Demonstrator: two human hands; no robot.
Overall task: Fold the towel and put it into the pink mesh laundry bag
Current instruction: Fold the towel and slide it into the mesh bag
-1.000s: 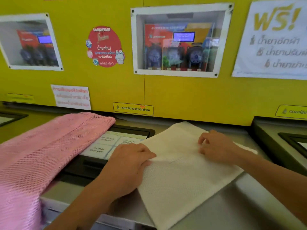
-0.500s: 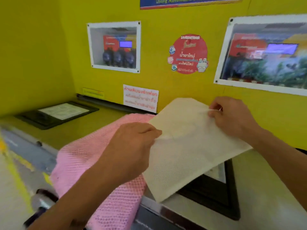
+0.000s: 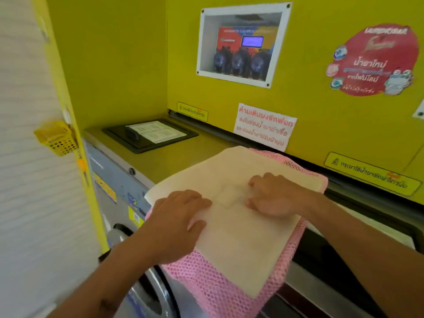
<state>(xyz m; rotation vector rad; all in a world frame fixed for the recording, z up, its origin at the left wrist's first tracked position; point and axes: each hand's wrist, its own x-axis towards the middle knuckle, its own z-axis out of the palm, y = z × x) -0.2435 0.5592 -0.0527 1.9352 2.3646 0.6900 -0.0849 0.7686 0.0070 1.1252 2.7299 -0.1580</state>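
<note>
The folded cream towel (image 3: 243, 246) lies flat on top of the pink mesh laundry bag (image 3: 206, 288), which rests on the washing machine top and hangs over its front edge. Pink mesh shows along the towel's near and right edges. My left hand (image 3: 176, 223) lies palm down on the towel's left side, fingers slightly curled. My right hand (image 3: 273, 196) presses on the towel's middle, fingers bent against the cloth. Neither hand lifts or pinches the towel that I can see.
The machine top (image 3: 183, 161) carries a black detergent drawer lid (image 3: 149, 136) at the back left. A yellow wall with a window box (image 3: 241, 44) and stickers stands behind. A small yellow basket (image 3: 57, 138) hangs on the left wall. The round washer door (image 3: 142, 283) is below.
The towel was held up in both hands over the machine; now it lies flat on the pink bag with both hands pressing on it. The view has swung left.
</note>
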